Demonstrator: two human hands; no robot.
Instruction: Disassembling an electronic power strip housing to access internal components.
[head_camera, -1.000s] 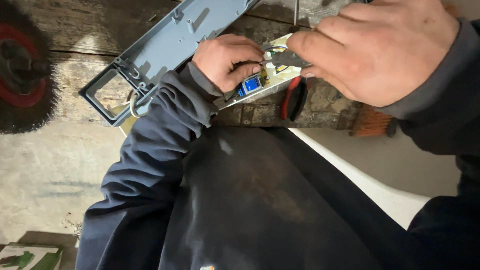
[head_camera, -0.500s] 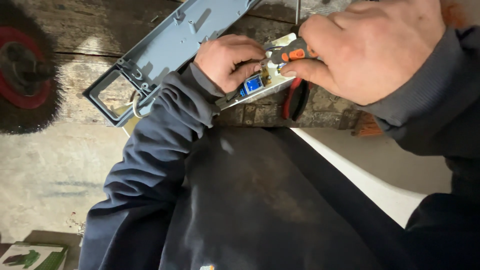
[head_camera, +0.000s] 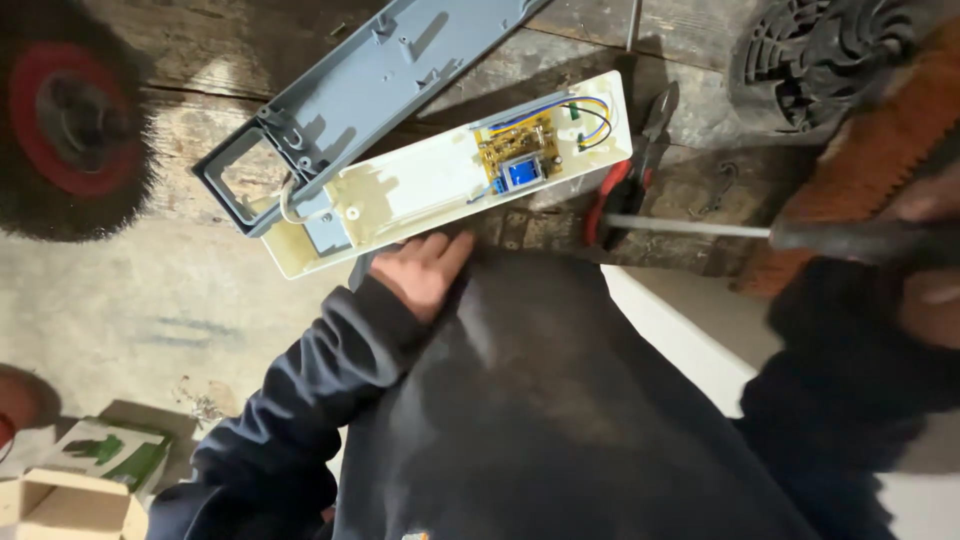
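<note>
Workshop — a rough repair bench setting. Worn, stained wooden planks (head_camera: 200, 130) are serving as the work surface, sitting above a scuffed concrete floor (head_camera: 110, 300). A wire wheel brush with a red hub (head_camera: 70, 120) is lying at the bench's left end; a black ribbed fan housing (head_camera: 820, 50) is resting at the upper right. Red-handled pliers (head_camera: 625, 175) are lying on the planks beside an opened cream casing (head_camera: 400, 190) that is showing its circuit board (head_camera: 518, 155) — a grey plastic cover (head_camera: 370, 90) is lying alongside. Small cardboard boxes (head_camera: 90, 470) are sitting on the floor.
</note>
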